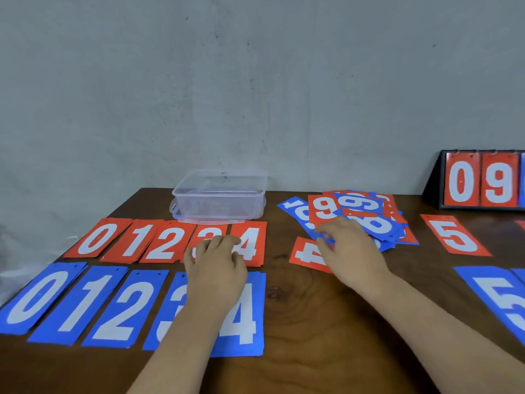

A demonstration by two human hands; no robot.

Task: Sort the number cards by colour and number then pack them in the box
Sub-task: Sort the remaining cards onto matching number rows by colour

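Observation:
Red cards 0 (98,238), 1, 2, 3 and 4 (251,243) lie in a row behind blue cards 0 (35,301) to 4 (244,314). My left hand (217,268) rests flat over the red 3 and 4 cards, fingers loosely curled. A mixed pile of red and blue cards (358,214) lies to the right, and my right hand (349,248) presses its fingertips on the pile's near edge. An upside-down red 4 card (308,255) lies just left of that hand. The clear plastic box (220,196) stands empty behind the red row.
A red 5 card (454,236) and a blue 5 card (500,300) lie at the right. A black flip scoreboard (483,180) showing red 0 and 9 stands at the back right. The brown wooden table (309,322) meets a grey wall behind.

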